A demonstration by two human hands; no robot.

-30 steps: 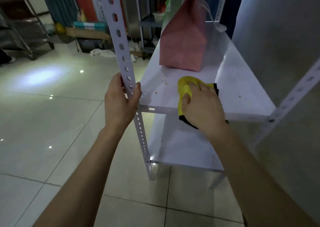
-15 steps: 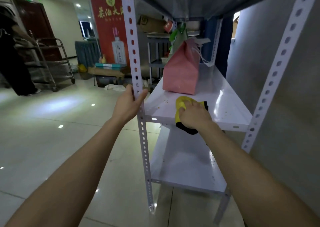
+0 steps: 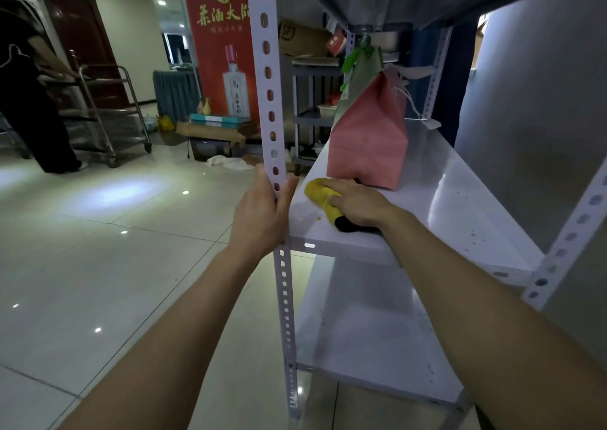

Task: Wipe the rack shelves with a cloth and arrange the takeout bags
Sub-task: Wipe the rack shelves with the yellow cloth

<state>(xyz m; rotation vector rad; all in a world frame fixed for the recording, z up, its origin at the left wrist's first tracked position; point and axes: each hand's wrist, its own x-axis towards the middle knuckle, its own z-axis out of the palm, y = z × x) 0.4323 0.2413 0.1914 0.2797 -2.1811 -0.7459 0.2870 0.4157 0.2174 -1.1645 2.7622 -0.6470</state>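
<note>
With the left hand (image 3: 262, 214) gripping the post (image 3: 267, 101), the right hand (image 3: 358, 201), fingers seemingly flat, has pushed the cloth (image 3: 317, 192) up to the bag (image 3: 369, 140) ahead, which now blocks wiping.

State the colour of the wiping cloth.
The cloth is yellow, black at one end; head view.

Beyond the fingers (image 3: 343, 187) of the right hand (image 3: 359, 201) the pink bag (image 3: 368, 147) blocks; left, the post (image 3: 267, 94); right, seemingly bare shelf (image 3: 460, 206).

L hand (image 3: 262, 212) grips the white rack post (image 3: 270, 101). R hand (image 3: 356, 201) presses a yellow cloth (image 3: 317, 191) flat on the middle shelf (image 3: 460, 206), just in front of a pink bag (image 3: 369, 140). Crumbs dot the shelf.
</note>
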